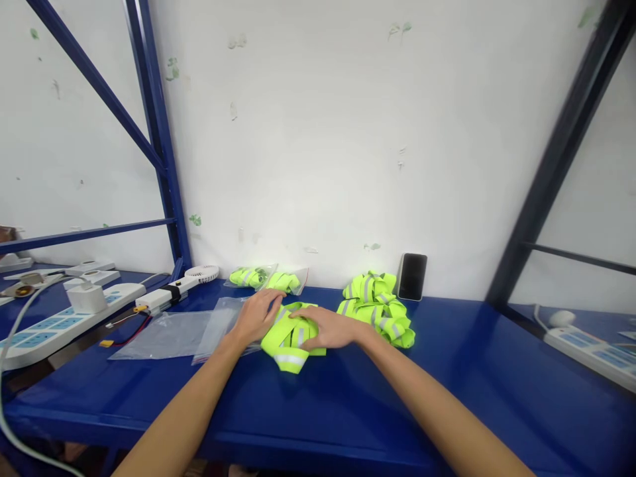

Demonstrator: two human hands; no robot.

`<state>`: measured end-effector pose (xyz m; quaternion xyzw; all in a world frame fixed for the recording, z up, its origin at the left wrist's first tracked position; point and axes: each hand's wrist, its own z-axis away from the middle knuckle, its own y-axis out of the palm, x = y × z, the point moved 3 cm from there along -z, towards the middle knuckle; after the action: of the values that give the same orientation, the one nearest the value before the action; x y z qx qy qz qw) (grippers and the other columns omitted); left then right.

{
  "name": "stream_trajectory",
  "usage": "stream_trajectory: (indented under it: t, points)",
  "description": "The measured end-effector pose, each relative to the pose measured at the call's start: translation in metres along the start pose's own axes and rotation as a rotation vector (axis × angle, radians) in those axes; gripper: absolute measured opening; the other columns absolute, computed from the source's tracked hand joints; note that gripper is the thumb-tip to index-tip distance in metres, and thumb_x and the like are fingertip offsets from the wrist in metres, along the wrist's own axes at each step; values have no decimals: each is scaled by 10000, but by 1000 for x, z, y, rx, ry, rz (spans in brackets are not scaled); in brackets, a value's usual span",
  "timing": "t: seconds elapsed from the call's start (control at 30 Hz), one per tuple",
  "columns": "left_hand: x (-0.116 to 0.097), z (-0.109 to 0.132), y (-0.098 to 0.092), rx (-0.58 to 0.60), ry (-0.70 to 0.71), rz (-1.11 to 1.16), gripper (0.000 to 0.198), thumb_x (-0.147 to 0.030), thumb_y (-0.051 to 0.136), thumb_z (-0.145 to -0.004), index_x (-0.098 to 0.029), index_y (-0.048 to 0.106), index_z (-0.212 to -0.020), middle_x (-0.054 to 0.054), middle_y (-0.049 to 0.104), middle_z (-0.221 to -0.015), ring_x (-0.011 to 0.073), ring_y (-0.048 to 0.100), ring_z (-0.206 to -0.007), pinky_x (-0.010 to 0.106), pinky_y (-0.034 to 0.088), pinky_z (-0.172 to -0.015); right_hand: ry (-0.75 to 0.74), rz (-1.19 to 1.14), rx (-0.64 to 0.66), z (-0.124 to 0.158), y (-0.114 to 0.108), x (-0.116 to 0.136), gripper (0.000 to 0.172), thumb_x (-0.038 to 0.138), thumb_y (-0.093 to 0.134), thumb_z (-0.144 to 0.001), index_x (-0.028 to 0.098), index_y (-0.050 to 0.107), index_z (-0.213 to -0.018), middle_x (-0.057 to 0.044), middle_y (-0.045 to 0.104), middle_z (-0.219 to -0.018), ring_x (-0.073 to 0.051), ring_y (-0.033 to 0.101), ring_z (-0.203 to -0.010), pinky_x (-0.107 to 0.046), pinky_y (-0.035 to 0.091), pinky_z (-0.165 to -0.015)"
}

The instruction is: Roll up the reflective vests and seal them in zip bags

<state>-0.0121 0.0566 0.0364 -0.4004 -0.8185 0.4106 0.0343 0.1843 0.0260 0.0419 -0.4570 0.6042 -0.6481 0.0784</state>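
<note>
In front of me a loosely folded fluorescent yellow reflective strap [291, 358] with silver bands lies on the blue table. My left hand [257, 315] has its fingers closed at the strap's left edge; the fingertips are partly hidden. From the other side my right hand [334, 327] grips the strap between thumb and curled fingers. Clear plastic bags [171, 333] lie flat to the left, and one passes under my left wrist. A heap of similar yellow straps [378, 311] sits just beyond my right hand.
Bagged yellow straps [247, 276] lie against the wall. A phone [412, 277] leans there, right of the heap. At left are a small white fan [202, 272], a battery-like pack with wires [158, 299] and a power strip [64, 324]. Another power strip [593, 354] is far right.
</note>
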Motion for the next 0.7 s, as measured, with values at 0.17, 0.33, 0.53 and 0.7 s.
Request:
stream_trajectory:
  t: [0.17,0.33,0.53,0.7]
  points:
    - [-4,4,4,151,-67,8,375,-420,358,-943,-236,660,-1068,56,700,-1040,244,624,-960,357,439,-859,125,-147,-488,12,7,-18,381,385,379,-950,193,574,-1215,-119,598,-1205,-230,552,-1110,-391,391,-979]
    - [-2,5,10,250,-111,111,409,-461,346,-934,-257,695,-994,30,723,-895,245,626,-926,422,326,-1009,231,-239,-447,8,22,-24,343,435,493,-890,175,666,-1030,-106,677,-939,-254,610,-940,-403,427,-879]
    - [8,0,5,21,-338,813,562,-500,242,-922,-153,671,-1033,61,703,-686,237,652,-763,375,453,-847,25,-1041,-538,16,2,18,514,376,717,-708,218,592,-1181,-1,637,-787,-141,579,-636,-300,476,-643]
    - [11,1,0,-56,-371,830,487,-481,321,-894,-132,654,-960,54,679,-631,221,638,-678,337,462,-741,26,-1179,-615,23,-4,20,316,477,562,-804,197,636,-931,-1,589,-690,-115,505,-469,-250,398,-428]
